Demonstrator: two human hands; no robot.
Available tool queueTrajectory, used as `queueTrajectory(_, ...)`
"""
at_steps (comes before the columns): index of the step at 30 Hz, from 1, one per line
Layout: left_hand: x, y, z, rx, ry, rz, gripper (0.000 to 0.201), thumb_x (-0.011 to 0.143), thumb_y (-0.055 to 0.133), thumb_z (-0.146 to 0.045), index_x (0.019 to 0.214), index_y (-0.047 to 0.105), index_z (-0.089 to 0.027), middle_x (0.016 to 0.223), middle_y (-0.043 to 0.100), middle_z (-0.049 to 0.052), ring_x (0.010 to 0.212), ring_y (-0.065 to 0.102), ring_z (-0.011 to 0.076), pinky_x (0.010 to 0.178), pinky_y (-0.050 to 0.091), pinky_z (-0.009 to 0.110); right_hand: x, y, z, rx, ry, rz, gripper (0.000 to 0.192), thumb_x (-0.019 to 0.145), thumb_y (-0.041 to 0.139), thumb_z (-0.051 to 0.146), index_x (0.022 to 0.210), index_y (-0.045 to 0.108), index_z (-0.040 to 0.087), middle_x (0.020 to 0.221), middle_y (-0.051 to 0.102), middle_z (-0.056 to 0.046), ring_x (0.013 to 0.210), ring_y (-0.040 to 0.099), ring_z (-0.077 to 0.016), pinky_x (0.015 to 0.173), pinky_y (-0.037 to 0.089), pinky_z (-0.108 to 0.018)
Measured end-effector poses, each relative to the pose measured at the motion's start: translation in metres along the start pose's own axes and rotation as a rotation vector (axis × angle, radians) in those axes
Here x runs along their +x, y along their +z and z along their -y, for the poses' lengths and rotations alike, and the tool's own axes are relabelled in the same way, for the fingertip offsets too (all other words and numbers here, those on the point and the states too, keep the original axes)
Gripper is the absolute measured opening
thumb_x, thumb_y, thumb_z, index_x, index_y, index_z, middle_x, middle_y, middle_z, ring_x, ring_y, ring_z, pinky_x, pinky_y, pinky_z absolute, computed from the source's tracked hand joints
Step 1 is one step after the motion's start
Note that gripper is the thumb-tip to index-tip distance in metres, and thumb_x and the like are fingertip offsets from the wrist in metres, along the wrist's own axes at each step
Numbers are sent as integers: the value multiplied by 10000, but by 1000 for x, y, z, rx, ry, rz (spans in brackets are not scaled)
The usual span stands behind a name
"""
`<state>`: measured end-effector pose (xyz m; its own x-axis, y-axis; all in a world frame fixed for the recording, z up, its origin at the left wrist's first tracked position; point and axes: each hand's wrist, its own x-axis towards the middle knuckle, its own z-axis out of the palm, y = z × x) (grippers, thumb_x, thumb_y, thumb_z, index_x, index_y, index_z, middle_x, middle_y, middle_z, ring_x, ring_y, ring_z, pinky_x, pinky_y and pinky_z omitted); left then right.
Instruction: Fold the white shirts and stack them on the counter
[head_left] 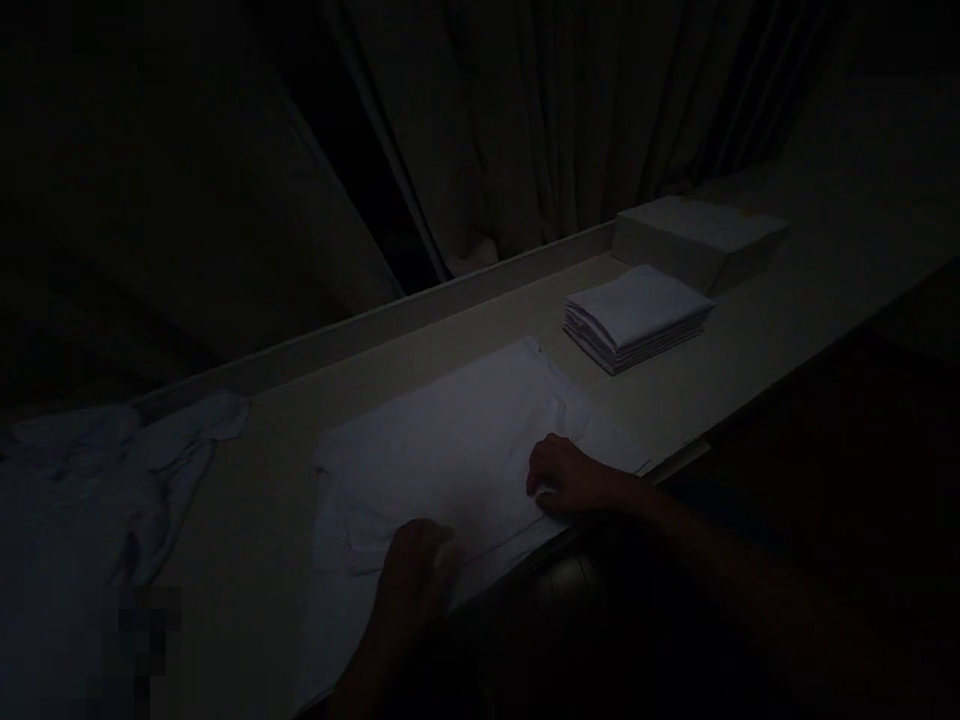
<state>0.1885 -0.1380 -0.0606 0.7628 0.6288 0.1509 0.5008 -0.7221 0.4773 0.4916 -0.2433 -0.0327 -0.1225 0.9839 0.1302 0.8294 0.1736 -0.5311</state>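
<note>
A: First the biggest, please. Behind everything?

B: Curtains (510, 110), hanging in folds, very dim. In front of them, a long table (240, 520) with a raised back edge.

A: And on the table?

B: Laid flat across the middle — a white cloth (442, 430), folded over in layers, reaching to the near edge. Farther to the left, a crumpled cloth (75, 500), well apart from the hands.

A: To the right?

B: At the back, a pale box (701, 225). Just before it, a neat stack of folded cloths (641, 310), near the far right corner of the white cloth.

A: Now the smallest, the hands?

B: Left hand (416, 555) over the near part of the white cloth, fingers bent and blurred — pinching or only resting, cannot tell. Right hand (566, 478) at the right part of the same cloth, fingers curled, thumb close below with a small gap; fabric caught or not, cannot tell in such darkness.
</note>
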Motion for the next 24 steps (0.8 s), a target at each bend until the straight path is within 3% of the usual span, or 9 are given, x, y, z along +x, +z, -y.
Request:
queueTrajectory(6,-2,11,23,-125,94,-66,113,884,509,-307,953,558,-232,1054,576,68,1023,521,206,878,480,385,0,7,-13,3,13,78,96,829,692,301,848,716,210,959,636,-35,929,542,-177,896,358,-327)
queueTrajectory(14,1,1,9,-114,71,-72,41,835,518,-205,806,538,-184,882,575,63,868,502,198,811,452,377,16,6,-8,-21,200,139,227,751,738,373,775,614,184,850,593,-22,807,527,-167,739,371,-279)
queueTrajectory(20,-10,-9,15,-350,-33,-136,99,821,529,-194,912,568,-199,966,613,45,929,553,171,864,458,339,27,-2,-3,-25,325,266,293,669,766,362,798,568,188,837,574,-2,721,517,-143,618,371,-241)
queueTrajectory(24,-17,-37,31,-201,-206,-304,157,900,450,-255,943,587,-193,983,631,62,960,569,180,883,446,327,51,-6,9,-76,298,378,203,729,709,354,759,601,184,792,616,-25,686,550,-154,601,381,-254)
